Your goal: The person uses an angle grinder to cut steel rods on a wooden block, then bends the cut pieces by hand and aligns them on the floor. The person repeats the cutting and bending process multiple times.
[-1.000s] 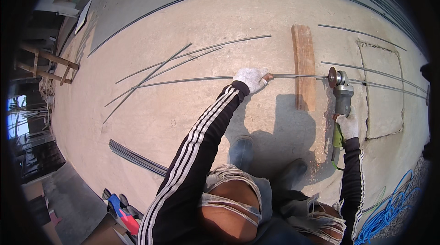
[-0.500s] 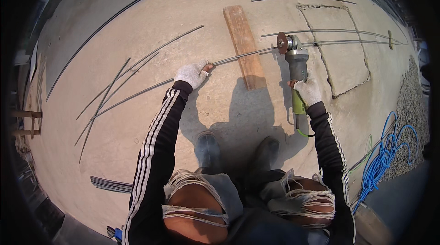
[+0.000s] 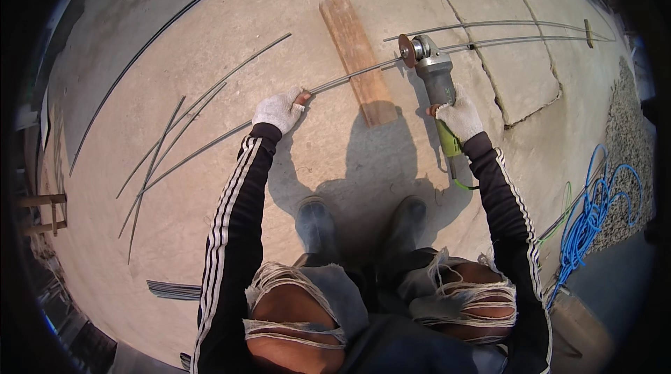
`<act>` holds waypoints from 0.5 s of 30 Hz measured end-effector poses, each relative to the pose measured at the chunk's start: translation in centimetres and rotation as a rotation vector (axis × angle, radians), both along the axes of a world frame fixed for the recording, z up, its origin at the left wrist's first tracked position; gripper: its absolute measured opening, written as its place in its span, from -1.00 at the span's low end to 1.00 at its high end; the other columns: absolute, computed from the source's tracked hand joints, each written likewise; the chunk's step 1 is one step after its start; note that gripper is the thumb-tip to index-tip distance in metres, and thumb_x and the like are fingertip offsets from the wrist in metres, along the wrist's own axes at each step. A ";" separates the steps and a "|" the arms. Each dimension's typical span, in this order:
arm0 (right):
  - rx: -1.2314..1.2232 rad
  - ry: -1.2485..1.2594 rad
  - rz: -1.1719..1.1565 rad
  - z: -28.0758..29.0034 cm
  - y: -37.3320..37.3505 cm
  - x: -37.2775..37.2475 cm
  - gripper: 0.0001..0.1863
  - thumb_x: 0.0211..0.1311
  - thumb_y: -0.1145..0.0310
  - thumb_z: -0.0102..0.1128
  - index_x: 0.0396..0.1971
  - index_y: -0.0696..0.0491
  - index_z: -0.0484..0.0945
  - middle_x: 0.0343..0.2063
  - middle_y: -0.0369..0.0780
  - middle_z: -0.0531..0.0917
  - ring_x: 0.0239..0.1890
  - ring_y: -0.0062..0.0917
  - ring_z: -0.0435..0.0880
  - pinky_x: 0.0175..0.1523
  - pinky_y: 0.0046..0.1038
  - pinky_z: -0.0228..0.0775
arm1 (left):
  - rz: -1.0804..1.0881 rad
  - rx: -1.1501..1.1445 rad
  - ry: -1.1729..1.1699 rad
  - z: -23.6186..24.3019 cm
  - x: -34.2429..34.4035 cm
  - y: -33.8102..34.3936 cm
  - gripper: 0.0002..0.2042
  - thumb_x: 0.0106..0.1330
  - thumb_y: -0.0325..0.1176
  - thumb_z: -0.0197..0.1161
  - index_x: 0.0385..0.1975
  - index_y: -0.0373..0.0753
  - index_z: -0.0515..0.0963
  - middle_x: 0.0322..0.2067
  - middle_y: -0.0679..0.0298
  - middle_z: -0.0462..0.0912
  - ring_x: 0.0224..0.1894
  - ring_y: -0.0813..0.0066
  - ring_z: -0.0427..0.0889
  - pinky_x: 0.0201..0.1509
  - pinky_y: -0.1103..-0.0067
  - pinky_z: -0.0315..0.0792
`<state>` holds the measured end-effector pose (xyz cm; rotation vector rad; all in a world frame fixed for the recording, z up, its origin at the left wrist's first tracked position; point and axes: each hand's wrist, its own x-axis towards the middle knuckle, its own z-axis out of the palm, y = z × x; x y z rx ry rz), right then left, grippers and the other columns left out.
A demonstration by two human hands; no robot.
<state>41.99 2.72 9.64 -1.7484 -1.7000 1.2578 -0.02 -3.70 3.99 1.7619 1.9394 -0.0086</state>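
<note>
My left grip [image 3: 278, 110] was closed round the rod [image 3: 328, 85], across the plank [image 3: 342, 31]; my right grip [image 3: 458, 115] was wrapped around the grinder [image 3: 439, 84], disc [image 3: 405, 51] by the rod. Cutting, I judged; the next move called for steadiness.

The thin rod [image 3: 203, 152] is dull metal, and the plank [image 3: 349, 42] is rough wood. The grinder [image 3: 440, 84] has a smooth metal head. The gloves [image 3: 277, 111] are bumpy, knitted cloth.

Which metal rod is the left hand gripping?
The rod passing over the wooden plank; the left hand holds it, and no other rod crosses that plank.
</note>
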 end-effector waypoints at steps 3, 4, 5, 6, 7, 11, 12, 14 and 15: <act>0.031 -0.147 0.045 -0.3 0.4 0.2 -0.47 0.04 0.35 0.52 0.01 0.17 0.52 -0.28 -0.08 0.75 -0.25 -0.38 0.76 -0.09 -0.37 0.60 | 0.011 0.034 -0.047 0.2 0.1 -0.1 -0.63 0.54 0.10 -0.04 0.00 0.02 0.58 -0.24 -0.04 0.74 -0.14 -0.15 0.72 -0.09 0.08 0.56; 0.009 -0.110 0.032 -0.5 0.4 0.2 -0.46 0.04 0.34 0.52 0.01 0.17 0.52 -0.27 -0.07 0.75 -0.24 -0.36 0.76 -0.09 -0.36 0.60 | 0.014 0.064 -0.079 0.3 0.1 -0.2 -0.65 0.54 0.06 -0.01 -0.01 0.01 0.59 -0.25 -0.05 0.73 -0.14 -0.16 0.71 -0.09 0.08 0.56; 0.004 -0.050 0.021 -0.6 0.5 0.1 -0.45 0.04 0.33 0.53 0.02 0.17 0.51 -0.26 -0.06 0.75 -0.23 -0.35 0.77 -0.09 -0.35 0.60 | 0.018 0.094 -0.111 0.4 0.1 -0.3 -0.68 0.53 0.02 0.02 -0.01 0.01 0.59 -0.26 -0.06 0.73 -0.15 -0.18 0.70 -0.10 0.08 0.55; -0.027 0.003 -0.005 -0.6 0.5 0.1 -0.45 0.04 0.33 0.53 0.02 0.17 0.51 -0.25 -0.05 0.76 -0.22 -0.33 0.77 -0.09 -0.34 0.60 | 0.022 0.085 -0.106 0.4 0.1 -0.4 -0.67 0.53 0.03 0.01 -0.01 0.01 0.59 -0.26 -0.06 0.73 -0.15 -0.18 0.70 -0.09 0.08 0.55; 0.000 -0.009 0.014 -0.6 0.5 0.0 -0.44 0.04 0.32 0.53 0.02 0.17 0.51 -0.25 -0.05 0.76 -0.22 -0.33 0.77 -0.09 -0.34 0.60 | 0.025 0.076 -0.103 0.4 0.1 -0.4 -0.67 0.54 0.04 0.00 -0.01 0.01 0.59 -0.26 -0.06 0.73 -0.15 -0.18 0.70 -0.09 0.08 0.55; 0.027 -0.134 0.035 0.9 0.3 -0.2 -0.42 0.03 0.29 0.54 0.04 0.17 0.51 -0.25 -0.05 0.76 -0.21 -0.31 0.78 -0.08 -0.33 0.61 | 0.025 -0.038 -0.018 0.2 0.1 0.1 -0.57 0.55 0.17 -0.07 0.04 0.03 0.57 -0.20 -0.02 0.75 -0.08 -0.14 0.72 -0.04 0.08 0.56; 0.038 -0.161 0.046 1.4 0.2 -0.2 -0.41 0.03 0.28 0.55 0.04 0.17 0.50 -0.25 -0.05 0.76 -0.21 -0.30 0.78 -0.08 -0.32 0.61 | 0.023 -0.041 -0.017 0.1 0.1 0.2 -0.57 0.55 0.17 -0.07 0.05 0.03 0.56 -0.19 -0.02 0.75 -0.08 -0.14 0.72 -0.03 0.08 0.56; 0.046 -0.269 0.064 2.0 0.1 -0.3 -0.40 0.02 0.27 0.55 0.05 0.17 0.51 -0.26 -0.05 0.76 -0.21 -0.30 0.78 -0.07 -0.32 0.61 | 0.019 -0.046 -0.016 0.0 0.0 0.2 -0.57 0.55 0.17 -0.07 0.05 0.02 0.55 -0.19 -0.03 0.75 -0.08 -0.14 0.72 -0.03 0.07 0.56; 0.063 -0.278 0.088 2.2 0.1 -0.3 -0.39 0.02 0.26 0.56 0.05 0.17 0.51 -0.26 -0.05 0.76 -0.21 -0.29 0.78 -0.07 -0.32 0.61 | 0.017 -0.035 -0.022 -0.1 0.0 0.2 -0.57 0.55 0.17 -0.07 0.05 0.02 0.55 -0.20 -0.03 0.75 -0.09 -0.14 0.72 -0.04 0.06 0.56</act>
